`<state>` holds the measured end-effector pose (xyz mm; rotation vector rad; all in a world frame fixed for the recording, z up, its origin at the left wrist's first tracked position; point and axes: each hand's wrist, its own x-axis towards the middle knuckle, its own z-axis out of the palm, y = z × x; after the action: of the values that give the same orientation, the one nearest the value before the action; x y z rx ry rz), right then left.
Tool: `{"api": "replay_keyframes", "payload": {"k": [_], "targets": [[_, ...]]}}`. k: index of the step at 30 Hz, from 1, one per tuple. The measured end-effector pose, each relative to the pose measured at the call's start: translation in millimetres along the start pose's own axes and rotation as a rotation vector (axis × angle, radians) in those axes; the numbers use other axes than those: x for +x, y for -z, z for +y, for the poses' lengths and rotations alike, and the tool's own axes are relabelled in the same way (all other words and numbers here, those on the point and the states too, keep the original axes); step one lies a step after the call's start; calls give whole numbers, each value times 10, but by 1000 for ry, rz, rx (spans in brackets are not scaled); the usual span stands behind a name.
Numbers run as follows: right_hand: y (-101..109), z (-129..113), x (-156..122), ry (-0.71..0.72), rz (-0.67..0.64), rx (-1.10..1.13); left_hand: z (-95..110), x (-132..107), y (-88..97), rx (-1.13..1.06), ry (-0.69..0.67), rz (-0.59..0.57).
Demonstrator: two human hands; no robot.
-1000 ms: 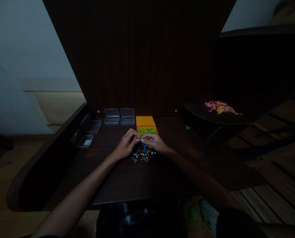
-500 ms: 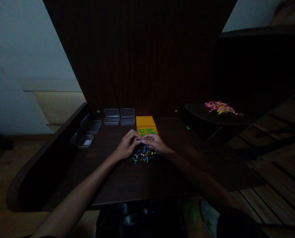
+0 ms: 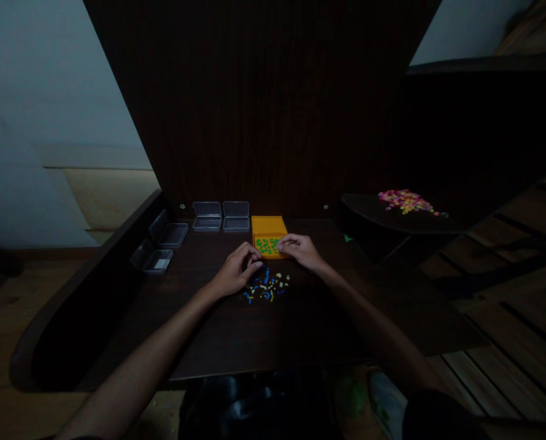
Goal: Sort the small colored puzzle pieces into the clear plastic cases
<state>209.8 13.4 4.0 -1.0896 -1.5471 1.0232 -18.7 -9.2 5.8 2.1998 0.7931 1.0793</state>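
A yellow box (image 3: 268,223) stands at the back middle of the dark tabletop with its lid up. Small green pieces (image 3: 266,247) lie spread inside it. Over the box's right side is my right hand (image 3: 300,250), thumb and fingertips pinched together; whatever they hold is too small to make out. My left hand (image 3: 238,269) rests just in front of the box's left corner, its fingers curved and a gap showing between thumb and forefinger. Below the box lies a loose pile of tiny blue, white and yellow pieces (image 3: 267,286), beside the left fingertips.
Two clear plastic cases (image 3: 207,223) stand lid-up left of the yellow box, with two more clear cases (image 3: 174,235) along the left side panel. Pink and yellow pieces (image 3: 405,200) are heaped on a raised shelf (image 3: 368,205) at right. A tall dark panel (image 3: 258,110) closes the back.
My hands were together at the fingertips in front of the box. Now my right hand has moved right and away over the box, while my left hand has stayed nearly in place.
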Motion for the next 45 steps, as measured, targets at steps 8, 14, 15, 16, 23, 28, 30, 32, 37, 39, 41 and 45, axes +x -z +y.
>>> {"api": "replay_keyframes", "payload": {"k": [8, 14, 15, 16, 23, 28, 30, 32, 37, 39, 41, 45], "targets": [[431, 250, 131, 64, -82, -438, -64, -13, 9, 44, 8, -26], [418, 187, 250, 80, -219, -771, -90, -3, 40, 88, 4, -43], [407, 172, 273, 73, -234, -809, -95, -2, 44, 92, 5, -44], [396, 159, 293, 67, -247, -847, -101, -2, 48, 95, 4, -44], [328, 78, 326, 42, -307, -999, -149, -8, 70, 119, -5, -43], [389, -53, 299, 59, -281, -989, -179, 9, 107, 132, -7, -55], [401, -112, 253, 115, -258, -934, -186, 11, 123, 140, -9, -70], [370, -152, 168, 184, -251, -841, -188, 6, 133, 148, -6, -106], [125, -106, -183, 349, -251, -638, -170, -33, 114, 177, -34, -255], [26, -44, -317, 431, -283, -596, -163, -47, 103, 192, -47, -300], [-47, 15, -418, 491, -321, -566, -160, -54, 99, 203, -54, -334], [-141, 76, -530, 535, -378, -566, -159, -50, 112, 204, -57, -369]]}}
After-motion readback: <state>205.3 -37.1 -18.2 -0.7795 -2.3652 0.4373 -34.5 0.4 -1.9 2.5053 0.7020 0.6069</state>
